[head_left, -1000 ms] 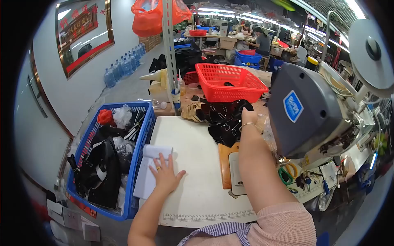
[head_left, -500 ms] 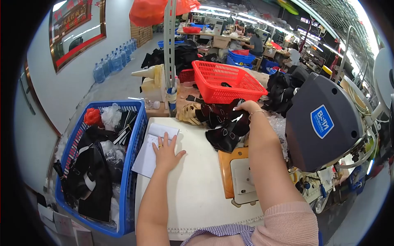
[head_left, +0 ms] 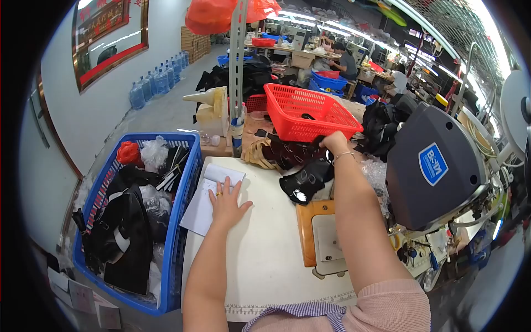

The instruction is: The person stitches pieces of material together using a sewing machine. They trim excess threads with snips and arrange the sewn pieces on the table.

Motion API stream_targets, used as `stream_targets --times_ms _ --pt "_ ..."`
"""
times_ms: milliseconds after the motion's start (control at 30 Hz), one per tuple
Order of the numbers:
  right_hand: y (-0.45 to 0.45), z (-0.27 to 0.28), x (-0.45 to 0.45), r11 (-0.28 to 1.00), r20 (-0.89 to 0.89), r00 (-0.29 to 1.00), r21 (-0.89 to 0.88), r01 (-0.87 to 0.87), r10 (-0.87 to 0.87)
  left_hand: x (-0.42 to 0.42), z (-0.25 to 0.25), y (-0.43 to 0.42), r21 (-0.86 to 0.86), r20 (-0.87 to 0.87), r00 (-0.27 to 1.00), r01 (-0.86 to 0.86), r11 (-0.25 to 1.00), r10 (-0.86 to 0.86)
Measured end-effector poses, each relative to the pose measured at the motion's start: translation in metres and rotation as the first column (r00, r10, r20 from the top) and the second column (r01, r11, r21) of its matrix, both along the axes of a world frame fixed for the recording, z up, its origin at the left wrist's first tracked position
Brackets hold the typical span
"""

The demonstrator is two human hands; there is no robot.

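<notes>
Splayed left hand [head_left: 225,209] rests on curled white paper [head_left: 194,214]

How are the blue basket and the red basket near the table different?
The blue basket is heaped with black pieces and clear plastic bags, while the red basket shows only one small dark item inside. The blue basket stands left of the white table; the red basket sits past its far edge, near the right hand. Both are open-topped with perforated walls.
</notes>
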State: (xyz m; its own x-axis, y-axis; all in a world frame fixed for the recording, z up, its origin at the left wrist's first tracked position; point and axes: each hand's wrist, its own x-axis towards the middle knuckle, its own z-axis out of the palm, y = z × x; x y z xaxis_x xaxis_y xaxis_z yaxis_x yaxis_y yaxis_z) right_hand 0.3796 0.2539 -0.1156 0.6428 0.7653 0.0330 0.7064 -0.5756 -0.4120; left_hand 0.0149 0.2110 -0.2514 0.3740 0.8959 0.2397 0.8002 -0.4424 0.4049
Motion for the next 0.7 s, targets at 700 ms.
stream_targets --times_ms 700 --pt "-0.235 -0.048 -0.181 0.798 -0.509 -0.637 0.193 0.571 0.579 0.036 0.063 -0.106 -0.309 0.854 -0.172 0.592 0.744 0.491"
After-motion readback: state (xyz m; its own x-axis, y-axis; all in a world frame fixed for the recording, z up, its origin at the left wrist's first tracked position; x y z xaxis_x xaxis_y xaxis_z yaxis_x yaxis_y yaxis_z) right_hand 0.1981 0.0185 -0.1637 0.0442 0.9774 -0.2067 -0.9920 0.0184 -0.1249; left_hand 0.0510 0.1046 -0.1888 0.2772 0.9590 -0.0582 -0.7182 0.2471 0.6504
